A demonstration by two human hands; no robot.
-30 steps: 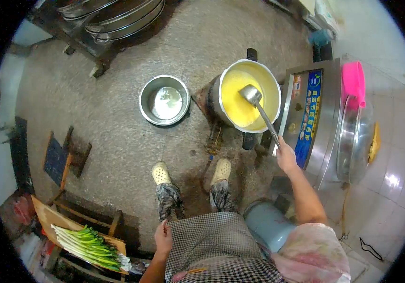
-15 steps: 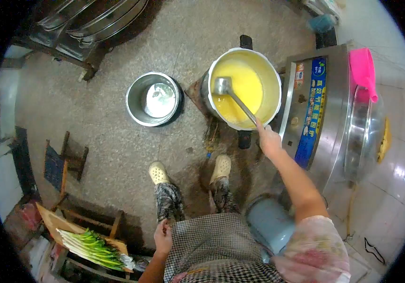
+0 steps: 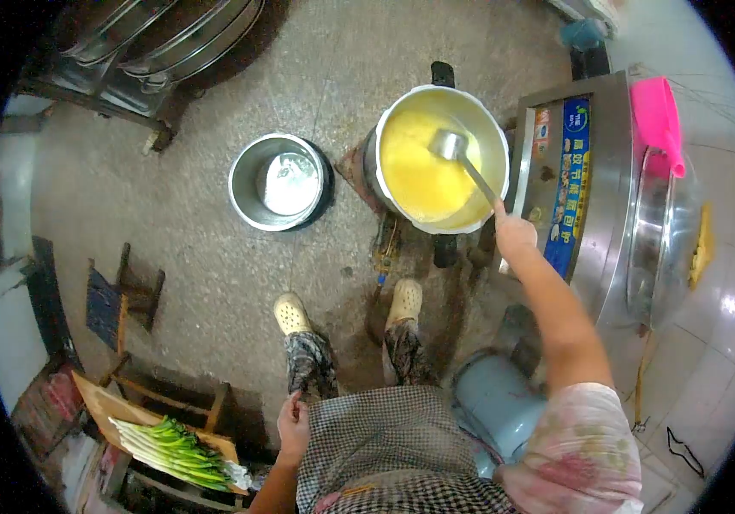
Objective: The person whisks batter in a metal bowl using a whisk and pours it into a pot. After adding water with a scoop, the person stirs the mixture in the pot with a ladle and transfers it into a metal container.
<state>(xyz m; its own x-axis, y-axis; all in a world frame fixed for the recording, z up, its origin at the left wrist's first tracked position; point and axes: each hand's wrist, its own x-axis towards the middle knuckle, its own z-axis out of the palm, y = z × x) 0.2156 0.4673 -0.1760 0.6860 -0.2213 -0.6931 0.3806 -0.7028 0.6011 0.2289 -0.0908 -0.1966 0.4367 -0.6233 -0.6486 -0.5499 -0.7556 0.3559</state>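
My right hand (image 3: 516, 237) is closed around the handle of a metal ladle (image 3: 448, 145). The ladle's bowl is at the surface of yellow liquid (image 3: 419, 176) inside a large two-handled pot (image 3: 502, 150). Beside the top left edge of my checked apron (image 3: 385, 428), my left hand (image 3: 294, 426) hangs with its fingers curled. Whether it pinches anything is hidden. An open metal pot (image 3: 236, 193) with a shiny bottom stands on the floor, left of the large pot.
A steel cabinet (image 3: 603, 197) with a blue label stands at the right, a pink scoop (image 3: 654, 116) beside it. Near my right side is a grey-blue bucket (image 3: 500, 403). Scallions (image 3: 170, 450) lie on a board at lower left, near a wooden chair (image 3: 110, 308).
My right hand has moved to the right and slightly up, carrying the ladle's bowl rightward across the yellow liquid. The left hand stays by the apron.
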